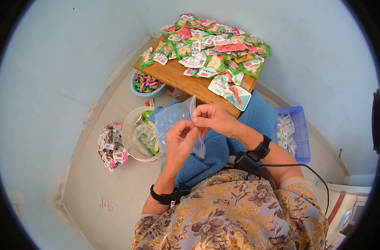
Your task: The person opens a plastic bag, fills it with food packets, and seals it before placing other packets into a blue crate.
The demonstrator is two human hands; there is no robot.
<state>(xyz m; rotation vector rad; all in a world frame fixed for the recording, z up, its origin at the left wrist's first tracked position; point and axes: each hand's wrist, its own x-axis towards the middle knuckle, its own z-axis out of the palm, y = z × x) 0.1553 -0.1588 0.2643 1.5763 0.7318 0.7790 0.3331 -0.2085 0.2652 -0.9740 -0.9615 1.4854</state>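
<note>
A clear plastic bag [173,116] hangs in front of my lap, its opening edge turned to the right. My left hand [181,141] is closed, thumb and fingertips pinching that edge. Fingers curled, my right hand [217,120] grips the same edge just above, and the fingertips of both hands meet there. Nothing but a faint shine shows inside the bag. Beneath it lies a blue fleece cloth [204,166] over my legs. Closest to my right hand on the table is a white and teal snack packet [230,92].
Many snack packets [215,62] are heaped on the wooden table [177,79]. Below left stand a blue basin [136,88] of small wrapped sweets and a white bucket [126,137] with packets. More packets [111,146] lie farther left. At right is a blue-purple basket [303,137].
</note>
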